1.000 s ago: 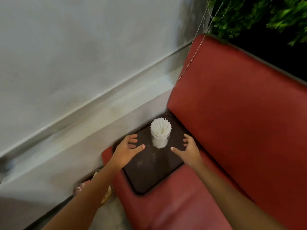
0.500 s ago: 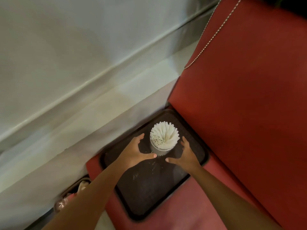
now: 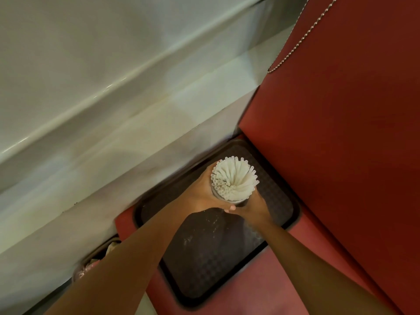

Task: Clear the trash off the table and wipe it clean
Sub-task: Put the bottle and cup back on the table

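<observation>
Head view, looking steeply down: a clear cup, round and smooth-walled, is packed with white paper straws that fan outward in a rosette, their hollow tube ends facing up. The left hand wraps the cup from its side with fingers curled round the far wall and the thumb lying across the near side. The right hand clasps it from the opposite side, fingers curled under the splayed straws, so both hands grip the cup between them. The cup sits over the far half of a dark brown plastic tray, rectangular with rounded corners, a raised rim and a fine woven-grid texture dusted with pale specks; whether the cup's base touches the tray cannot be told. The tray lies on a red vinyl bench seat, its far corner tucked against the smooth red backrest. A metal bead chain hangs across the backrest's upper edge. A glossy pale ledge runs alongside.
</observation>
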